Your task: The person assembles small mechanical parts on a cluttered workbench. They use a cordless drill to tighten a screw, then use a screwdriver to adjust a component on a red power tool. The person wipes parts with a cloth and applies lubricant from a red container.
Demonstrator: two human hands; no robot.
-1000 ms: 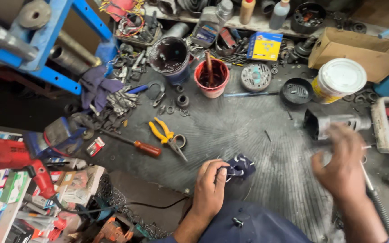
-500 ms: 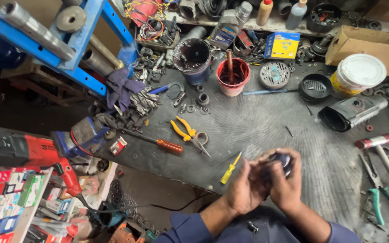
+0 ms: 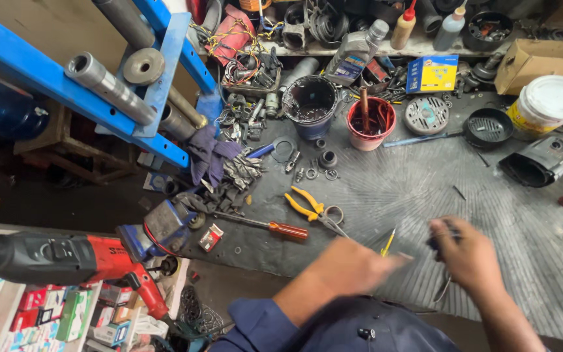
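Near edge of the worktop (image 3: pixel 490 215): left hand (image 3: pixel 350 267), blurred, fingers toward a small yellow-handled tool (image 3: pixel 388 242); right hand (image 3: pixel 470 254) closed on a small dark part (image 3: pixel 439 240). Mid-worktop: yellow-handled pliers (image 3: pixel 307 205), orange-handled screwdriver (image 3: pixel 275 227). Far edge: red pot (image 3: pixel 371 124), dark bucket (image 3: pixel 309 104), white-lidded tub (image 3: pixel 547 104).

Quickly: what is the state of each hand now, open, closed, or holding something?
Left hand: blurred, fingers stretched out flat, open, holds nothing visible.
Right hand: closed on a small dark part; what the part is cannot be told.
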